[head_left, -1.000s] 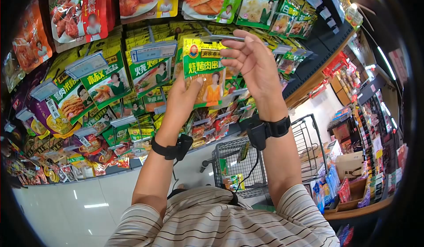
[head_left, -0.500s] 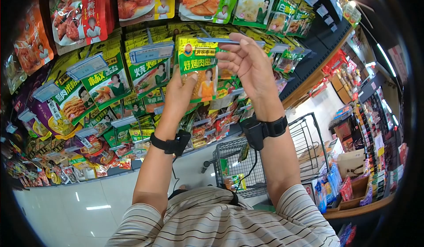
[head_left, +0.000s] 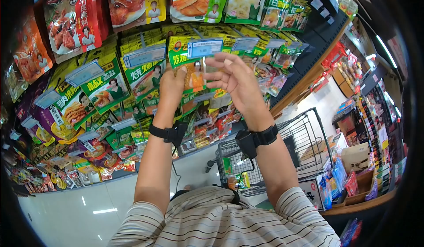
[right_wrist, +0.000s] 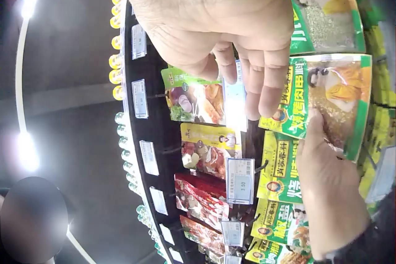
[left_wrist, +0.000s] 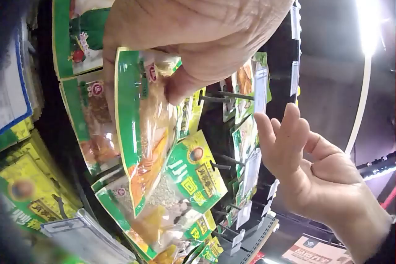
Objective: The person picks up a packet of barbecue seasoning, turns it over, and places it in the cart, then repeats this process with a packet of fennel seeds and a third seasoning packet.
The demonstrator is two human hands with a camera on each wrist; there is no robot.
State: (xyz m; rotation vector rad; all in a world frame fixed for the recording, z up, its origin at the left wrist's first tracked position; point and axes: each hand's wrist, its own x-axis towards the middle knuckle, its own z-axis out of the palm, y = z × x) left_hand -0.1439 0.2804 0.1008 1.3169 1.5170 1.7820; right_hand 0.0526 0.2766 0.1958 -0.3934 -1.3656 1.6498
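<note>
My left hand (head_left: 172, 88) pinches a green and yellow seasoning packet (head_left: 192, 80) by its lower left part, thumb on the front. A blue and white price tag (head_left: 205, 48) overlaps the packet's top in the head view. Just to the right, my right hand (head_left: 236, 81) has its fingers loosely bent and apart, with nothing in them. The right wrist view shows the same packet (right_wrist: 334, 100) with its picture of a person in orange, gripped by the left hand (right_wrist: 331, 183). In that view the right fingers (right_wrist: 272, 84) are close to the tag.
Green seasoning packets (head_left: 106, 83) hang in rows on hooks with price tags. Larger pouches (head_left: 128, 4) hang above. Behind the right forearm stands a wire shopping cart (head_left: 304, 145) with a few packets inside. A wooden-edged shelf (head_left: 353, 207) lies at the right.
Both hands and the packet have shifted left in the head view. The tag, earlier edge-on at the right fingertips, now faces forward over the packet's top; the right fingers are below it.
</note>
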